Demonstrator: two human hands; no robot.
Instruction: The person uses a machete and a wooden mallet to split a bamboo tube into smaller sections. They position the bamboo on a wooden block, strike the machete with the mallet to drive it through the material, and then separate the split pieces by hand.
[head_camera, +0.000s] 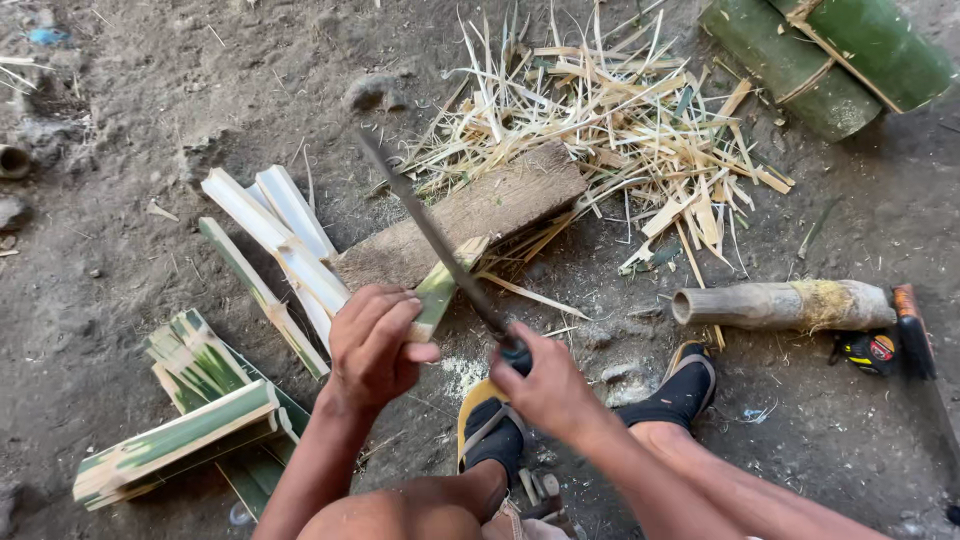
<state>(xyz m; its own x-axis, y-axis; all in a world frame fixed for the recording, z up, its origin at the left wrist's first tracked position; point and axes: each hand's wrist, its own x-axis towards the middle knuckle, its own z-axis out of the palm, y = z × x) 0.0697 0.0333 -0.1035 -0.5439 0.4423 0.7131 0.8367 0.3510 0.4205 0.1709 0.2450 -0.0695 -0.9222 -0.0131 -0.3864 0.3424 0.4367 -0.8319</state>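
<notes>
Gripping a bamboo strip (437, 291) on a wooden block (470, 215), the left hand (373, 345) is steadying it while the right hand (545, 385) is clenching a long knife (432, 238); split slats (275, 235) are lying left, whole green bamboo sections (830, 55) waiting beyond

Bare dirt floor (130, 120) lies open at ten o'clock; shavings (620, 120) crowd one o'clock, split bamboo (200, 400) eight o'clock.

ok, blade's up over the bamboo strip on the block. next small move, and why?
Probably bring the long knife down onto the strip's far end: the right hand has it raised above, while the left hand props the strip on the wooden block. Shavings suggest trimming.
</notes>
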